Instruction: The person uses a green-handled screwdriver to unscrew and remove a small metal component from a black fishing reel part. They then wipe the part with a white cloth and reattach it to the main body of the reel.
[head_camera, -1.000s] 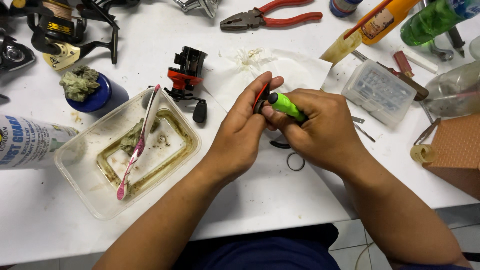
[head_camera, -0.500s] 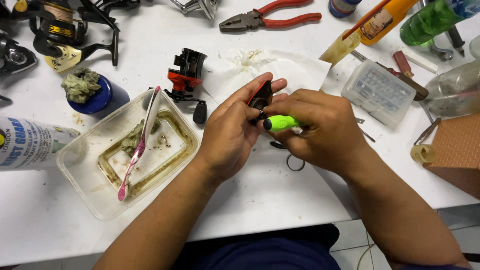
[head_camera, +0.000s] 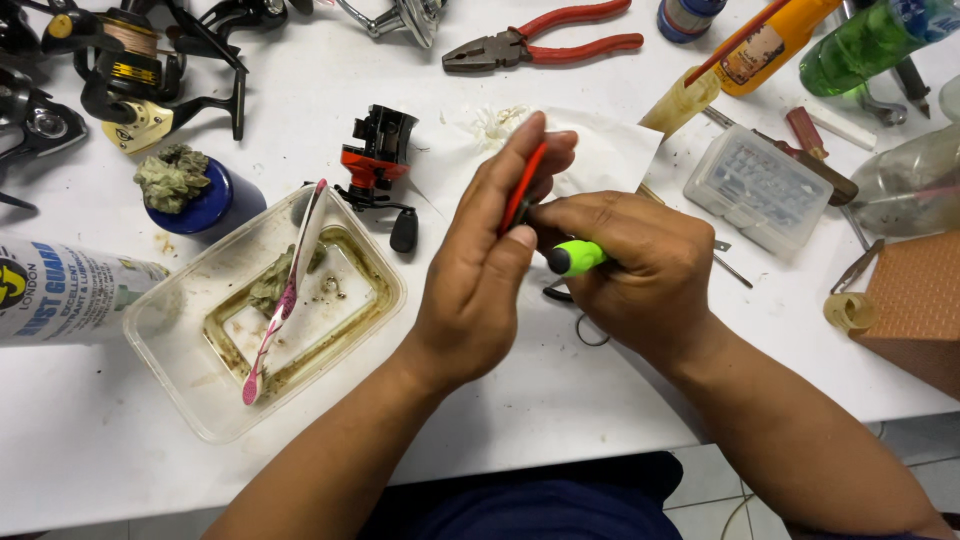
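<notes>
The left hand (head_camera: 480, 290) pinched a small red part (head_camera: 521, 187) upright between thumb and fingers. The right hand (head_camera: 640, 275) gripped a green-handled tool (head_camera: 577, 258), its tip touching that part above the bench (head_camera: 560, 400).

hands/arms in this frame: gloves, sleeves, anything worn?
Both bare. The left hand and right hand have no gloves, and no rings show on the fingers in view. Both forearms are uncovered as far as the frame edges: no sleeve cuffs, no watch or wristband visible. Nails are short. At the bottom edge, dark blue clothing shows below the table edge.
</notes>
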